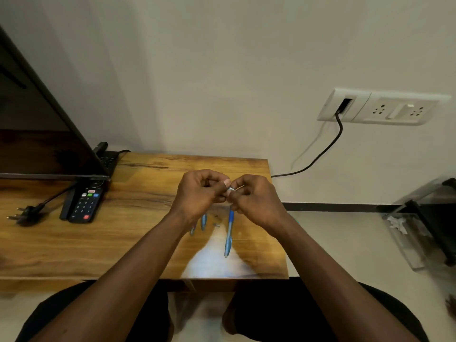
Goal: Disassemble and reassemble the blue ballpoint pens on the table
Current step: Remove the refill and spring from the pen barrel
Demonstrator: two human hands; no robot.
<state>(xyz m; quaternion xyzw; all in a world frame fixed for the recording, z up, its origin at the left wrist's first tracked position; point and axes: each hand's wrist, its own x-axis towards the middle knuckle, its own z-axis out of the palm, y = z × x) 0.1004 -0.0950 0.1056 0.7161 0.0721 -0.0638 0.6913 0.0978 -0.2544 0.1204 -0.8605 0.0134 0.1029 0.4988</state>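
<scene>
At the far left of the tabletop [123, 243], a loose plug [23, 214] and a remote [85, 203] lie beside the television [37, 119]. They play no part in the procedure; leave them.

Your left hand [199, 193] is raised above the middle of the tabletop. Its fingers [225, 182] are curled and pinch a small part [232, 190] at the tips. The part is too small to identify with certainty; it looks like a pale or metallic pen component with a thin rod running off to the right.

Below your left wrist, two short blue barrel pieces [203, 222] lie on the tabletop close together. A tiny loose piece [216, 225] lies just to their right. Judge from this that at least one pen is taken apart and not yet rebuilt.

Just right of these, one blue pen [229, 233] appears to lie whole on the tabletop, pointing toward you. Its far end is hidden behind your right hand. You cannot tell whether this pen is already reassembled or not yet opened.

Your right hand [256, 198] meets the left hand; its fingers are curled and grip the same small part from the opposite side.

Remaining work, as judged: fit the held component to the barrel pieces, close that pen, then confirm the status of the whole pen.
</scene>
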